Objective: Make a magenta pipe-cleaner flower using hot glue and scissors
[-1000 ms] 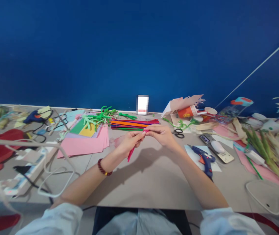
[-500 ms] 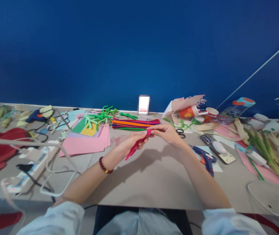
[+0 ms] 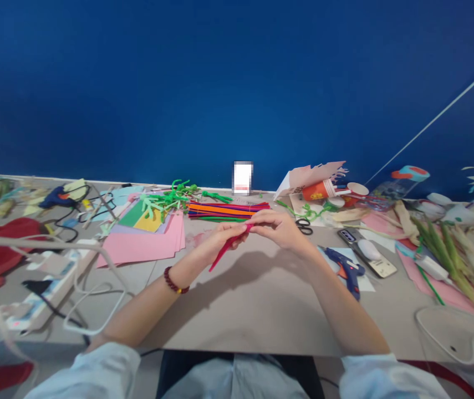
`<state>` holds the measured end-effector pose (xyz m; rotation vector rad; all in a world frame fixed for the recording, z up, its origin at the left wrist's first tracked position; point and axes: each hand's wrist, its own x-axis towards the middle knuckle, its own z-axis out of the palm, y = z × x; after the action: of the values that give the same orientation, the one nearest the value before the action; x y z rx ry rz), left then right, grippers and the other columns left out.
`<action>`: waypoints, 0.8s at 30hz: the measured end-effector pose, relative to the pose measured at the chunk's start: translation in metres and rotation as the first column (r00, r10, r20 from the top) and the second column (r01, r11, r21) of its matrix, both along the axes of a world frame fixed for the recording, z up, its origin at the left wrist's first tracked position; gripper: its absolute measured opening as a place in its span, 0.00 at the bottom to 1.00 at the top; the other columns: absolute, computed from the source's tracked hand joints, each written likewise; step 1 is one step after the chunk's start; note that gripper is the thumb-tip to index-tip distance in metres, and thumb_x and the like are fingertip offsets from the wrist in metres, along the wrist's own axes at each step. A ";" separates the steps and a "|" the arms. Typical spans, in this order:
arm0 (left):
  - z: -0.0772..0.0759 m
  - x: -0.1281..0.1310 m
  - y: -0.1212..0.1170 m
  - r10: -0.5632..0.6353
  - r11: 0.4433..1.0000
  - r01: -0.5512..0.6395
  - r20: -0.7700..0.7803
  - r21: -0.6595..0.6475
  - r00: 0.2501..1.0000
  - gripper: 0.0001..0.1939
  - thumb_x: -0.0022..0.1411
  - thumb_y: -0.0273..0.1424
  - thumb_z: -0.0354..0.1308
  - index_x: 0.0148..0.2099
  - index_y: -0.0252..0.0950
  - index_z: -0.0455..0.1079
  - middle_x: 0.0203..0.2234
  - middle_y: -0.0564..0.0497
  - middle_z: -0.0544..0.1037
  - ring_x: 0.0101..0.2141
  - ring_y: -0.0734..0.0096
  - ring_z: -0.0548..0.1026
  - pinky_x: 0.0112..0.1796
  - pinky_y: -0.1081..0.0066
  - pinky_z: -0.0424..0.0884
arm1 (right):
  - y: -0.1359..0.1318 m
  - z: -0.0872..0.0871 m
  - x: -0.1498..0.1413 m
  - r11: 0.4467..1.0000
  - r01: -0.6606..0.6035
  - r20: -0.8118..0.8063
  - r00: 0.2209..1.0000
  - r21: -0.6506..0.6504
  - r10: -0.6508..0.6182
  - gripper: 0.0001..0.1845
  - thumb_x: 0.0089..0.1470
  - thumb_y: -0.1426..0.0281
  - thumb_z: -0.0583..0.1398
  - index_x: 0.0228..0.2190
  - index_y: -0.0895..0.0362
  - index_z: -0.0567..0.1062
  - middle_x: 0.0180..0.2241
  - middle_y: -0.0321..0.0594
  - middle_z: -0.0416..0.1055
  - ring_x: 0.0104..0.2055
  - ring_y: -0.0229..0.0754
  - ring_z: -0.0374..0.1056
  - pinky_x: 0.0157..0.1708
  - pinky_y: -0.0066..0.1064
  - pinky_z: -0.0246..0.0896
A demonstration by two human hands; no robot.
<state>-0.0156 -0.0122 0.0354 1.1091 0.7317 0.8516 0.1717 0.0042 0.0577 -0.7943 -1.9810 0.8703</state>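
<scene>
Pinkish-red pipe cleaners run down and left out of my left hand, whose fingers are closed around them. My right hand pinches their upper end, its fingertips meeting those of my left hand. Most of that upper end is hidden by the fingers. Both hands are held above the table, in front of a bundle of coloured pipe cleaners in orange, purple, red and green. A beaded bracelet circles my left wrist.
Pink paper sheets and green twisted pipe cleaners lie left. A white power strip with looping cables sits nearer left. Rightward are black scissors, a blue glue gun, a phone, paper cups and corn husks.
The fingers of both hands have shifted around the upper end of the pipe cleaners, and less of it shows. The hanging ends now lie closer together. The view has moved slightly.
</scene>
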 end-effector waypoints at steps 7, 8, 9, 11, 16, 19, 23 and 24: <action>0.002 -0.002 0.001 0.085 0.987 -0.063 -0.146 0.149 0.986 0.18 0.54 0.44 0.59 0.26 0.33 0.71 0.18 0.54 0.63 0.18 0.81 0.54 0.19 0.74 0.46 | -0.006 0.004 -0.002 0.997 0.006 0.027 1.000 0.076 -0.008 0.08 0.53 0.66 0.61 0.33 0.55 0.78 0.33 0.42 0.74 0.36 0.40 0.69 0.36 0.32 0.66; 0.002 -0.002 0.001 0.090 0.985 -0.064 -0.161 0.161 0.983 0.18 0.54 0.44 0.59 0.25 0.33 0.72 0.18 0.54 0.64 0.18 0.81 0.54 0.19 0.74 0.46 | -0.006 0.003 -0.002 0.998 0.001 0.017 1.000 0.058 -0.002 0.08 0.52 0.66 0.61 0.34 0.55 0.78 0.34 0.42 0.73 0.35 0.40 0.69 0.36 0.32 0.67; 0.003 -0.002 0.000 0.096 0.983 -0.065 -0.179 0.174 0.979 0.18 0.54 0.44 0.59 0.25 0.33 0.72 0.18 0.54 0.64 0.18 0.81 0.54 0.19 0.74 0.47 | -0.006 0.001 -0.003 0.999 0.000 0.001 1.000 0.040 0.000 0.09 0.52 0.65 0.61 0.36 0.55 0.77 0.35 0.42 0.73 0.35 0.39 0.69 0.36 0.32 0.67; 0.004 -0.003 0.000 0.116 0.976 -0.071 -0.216 0.207 0.969 0.18 0.53 0.44 0.58 0.26 0.34 0.73 0.18 0.54 0.65 0.18 0.80 0.55 0.19 0.74 0.49 | -0.005 -0.001 -0.003 1.000 0.022 -0.041 0.999 0.007 -0.022 0.13 0.49 0.64 0.63 0.38 0.55 0.76 0.36 0.42 0.71 0.33 0.38 0.69 0.35 0.32 0.68; 0.012 -0.005 -0.001 0.231 0.911 -0.140 -0.199 0.389 0.952 0.13 0.52 0.41 0.61 0.32 0.36 0.76 0.24 0.51 0.70 0.24 0.76 0.62 0.25 0.75 0.59 | -0.005 0.000 -0.004 0.993 0.109 -0.057 0.993 0.051 -0.106 0.10 0.48 0.63 0.64 0.33 0.55 0.75 0.31 0.40 0.71 0.30 0.38 0.68 0.31 0.31 0.67; 0.014 -0.005 -0.001 0.263 0.857 -0.142 -0.184 0.496 0.947 0.11 0.52 0.39 0.61 0.34 0.37 0.77 0.26 0.49 0.72 0.28 0.71 0.66 0.31 0.73 0.62 | -0.008 0.005 -0.005 0.983 0.101 -0.041 0.995 0.153 -0.096 0.06 0.52 0.65 0.61 0.30 0.55 0.76 0.30 0.41 0.72 0.30 0.38 0.67 0.32 0.31 0.66; 0.014 -0.006 0.000 0.283 0.809 -0.114 -0.212 0.577 0.935 0.11 0.55 0.38 0.59 0.35 0.38 0.77 0.27 0.48 0.73 0.30 0.68 0.68 0.34 0.70 0.63 | -0.010 0.007 -0.004 0.972 0.082 -0.019 0.997 0.222 -0.080 0.08 0.54 0.66 0.60 0.35 0.53 0.77 0.31 0.41 0.73 0.31 0.39 0.68 0.33 0.32 0.66; 0.013 -0.006 0.000 0.290 0.808 -0.115 -0.220 0.578 0.931 0.10 0.55 0.38 0.60 0.34 0.38 0.78 0.27 0.47 0.73 0.30 0.68 0.68 0.35 0.71 0.63 | -0.010 0.007 -0.004 0.970 0.078 -0.009 0.997 0.232 -0.078 0.08 0.54 0.66 0.59 0.36 0.52 0.77 0.32 0.41 0.73 0.32 0.40 0.68 0.34 0.33 0.66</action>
<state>-0.0215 -0.0122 0.0485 1.7378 0.8943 1.1397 0.1675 -0.0057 0.0648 -0.7305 -1.9936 0.5794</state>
